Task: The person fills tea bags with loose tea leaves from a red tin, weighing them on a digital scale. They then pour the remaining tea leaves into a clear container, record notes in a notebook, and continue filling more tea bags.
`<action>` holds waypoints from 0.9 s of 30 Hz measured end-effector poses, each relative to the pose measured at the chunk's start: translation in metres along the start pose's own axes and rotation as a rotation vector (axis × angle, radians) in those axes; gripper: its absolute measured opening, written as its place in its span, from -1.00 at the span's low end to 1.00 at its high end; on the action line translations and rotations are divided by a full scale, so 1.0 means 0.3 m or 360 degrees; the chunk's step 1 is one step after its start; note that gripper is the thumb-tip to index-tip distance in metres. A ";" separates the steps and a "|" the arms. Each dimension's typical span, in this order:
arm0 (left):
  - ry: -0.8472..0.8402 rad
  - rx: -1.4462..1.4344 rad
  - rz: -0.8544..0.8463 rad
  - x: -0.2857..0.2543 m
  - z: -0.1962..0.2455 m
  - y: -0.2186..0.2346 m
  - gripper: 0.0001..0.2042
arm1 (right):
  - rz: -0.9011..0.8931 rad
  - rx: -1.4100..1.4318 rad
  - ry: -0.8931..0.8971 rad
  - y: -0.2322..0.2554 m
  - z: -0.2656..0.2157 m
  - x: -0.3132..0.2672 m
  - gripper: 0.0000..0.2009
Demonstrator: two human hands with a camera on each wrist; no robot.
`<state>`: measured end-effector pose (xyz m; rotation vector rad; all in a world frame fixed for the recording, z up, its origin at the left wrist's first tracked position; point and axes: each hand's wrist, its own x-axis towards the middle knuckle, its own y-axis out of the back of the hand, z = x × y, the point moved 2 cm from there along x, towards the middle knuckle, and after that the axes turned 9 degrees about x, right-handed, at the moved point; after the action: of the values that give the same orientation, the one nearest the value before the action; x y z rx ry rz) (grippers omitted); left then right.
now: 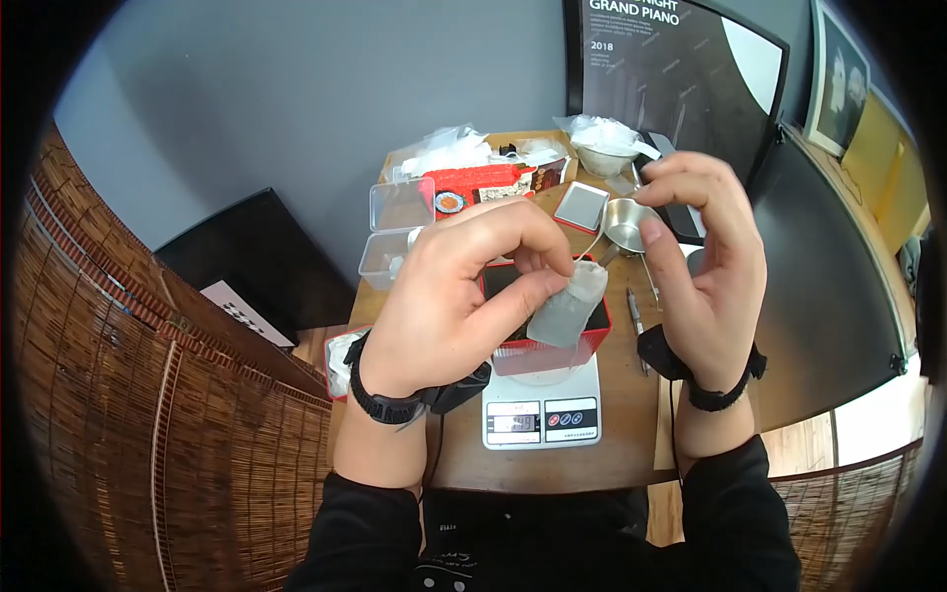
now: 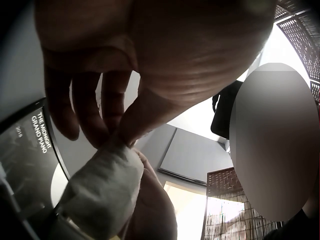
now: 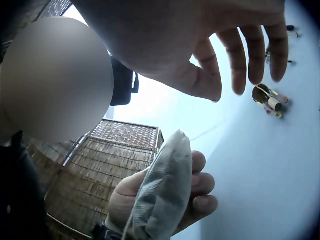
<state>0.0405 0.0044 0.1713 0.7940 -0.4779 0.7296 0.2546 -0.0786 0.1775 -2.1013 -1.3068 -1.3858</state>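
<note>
We're working at a table (image 1: 631, 414), red box (image 1: 538, 361) sitting on a scale (image 1: 543, 437). Left hand (image 1: 464, 281) is hovering over the box's left side, pinching the pouch (image 1: 562, 316) by its top, hanging it over the box. Right hand (image 1: 718, 266) is hovering right of it, fingers loosely bent, gripping nothing visible. Metal cup (image 1: 625, 237) is sitting beyond-right.

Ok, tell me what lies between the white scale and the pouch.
The red box: in the head view it appears to sit on the scale, with the pouch held above it.
</note>
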 end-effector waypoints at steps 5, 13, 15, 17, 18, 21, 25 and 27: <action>0.0084 0.0006 0.0050 -0.007 0.018 -0.006 -0.84 | -0.0416 -0.0105 0.0275 0.004 -0.096 -0.007 -0.77; 0.0096 -0.0005 0.0064 -0.009 0.022 0.009 -0.81 | -0.0563 0.0011 0.0118 -0.029 -0.073 -0.021 -0.73; 0.0032 0.0059 0.0039 -0.006 0.023 0.012 -0.82 | -0.0566 -0.0017 0.0137 -0.030 -0.070 -0.023 -0.71; 0.0018 0.0064 0.0039 -0.005 0.019 0.010 -0.82 | -0.0572 -0.0047 0.0156 -0.031 -0.069 -0.023 -0.68; 0.0001 0.0073 0.0044 -0.005 0.018 0.009 -0.82 | -0.0618 -0.0082 0.0198 -0.036 -0.070 -0.024 -0.66; -0.0065 0.0110 0.0029 -0.001 0.015 0.003 -0.83 | -0.0738 -0.0101 0.0192 -0.030 -0.071 -0.020 -0.65; -0.0052 0.0197 -0.0040 0.004 0.023 0.000 -0.82 | -0.0928 -0.0049 0.0086 -0.015 -0.052 -0.025 -0.70; -0.0138 0.0291 -0.0102 0.009 0.030 0.000 -0.84 | -0.0926 -0.0027 0.0095 -0.011 -0.046 -0.020 -0.70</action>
<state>0.0412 -0.0016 0.1786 1.0108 -0.4657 0.6878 0.2433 -0.0889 0.1784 -1.7357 -1.9844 -1.6541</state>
